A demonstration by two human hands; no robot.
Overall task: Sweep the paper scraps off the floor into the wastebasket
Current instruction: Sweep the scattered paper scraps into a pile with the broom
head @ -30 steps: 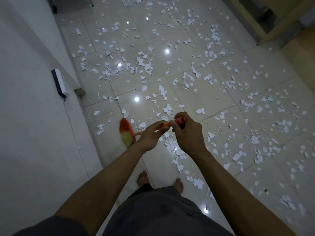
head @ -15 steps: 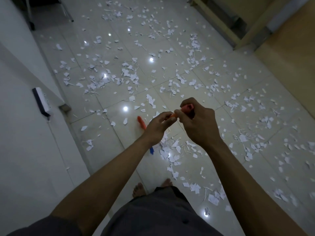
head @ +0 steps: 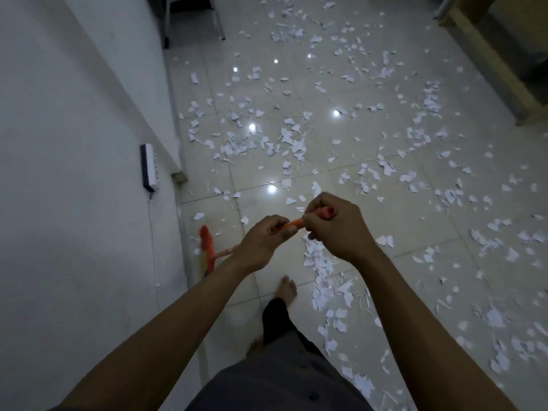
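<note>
Hands are working low over a littered floor as a person is gripping a long-handled orange plastic broom (head: 207,247) in front of the body. The left hand (head: 261,243) is pinching the thin orange handle (head: 294,223) between curled fingers and thumb. The right hand (head: 336,229) is wrapping tightly round the handle's reddish upper end, almost touching the left.

From the hands the handle is slanting down toward the plain white wall (head: 74,173). The broom's orange head with pale bristles (head: 204,264) is hanging close to the foot of that wall. It is showing blurred, and whether it is touching the floor cannot be told.

Torn white paper scraps (head: 321,262) are lying all over the glossy cream tiled floor (head: 370,93), spreading outward from the wall. One dense trail is running past the hands and the person's bare foot (head: 287,287), on the side away from the wall. A second thick patch (head: 237,145) is lying farther along the wall, near its base. Small bright lights are reflecting in the tiles among the scraps.

A white power strip with a dark edge (head: 149,167) is hanging on the wall, its thin cord dropping below it. Grey metal furniture legs (head: 218,22) are standing at the wall's far end. Pale wooden furniture (head: 486,63) is standing well apart from the wall, across the floor. The person is wearing dark grey shorts (head: 267,381).
</note>
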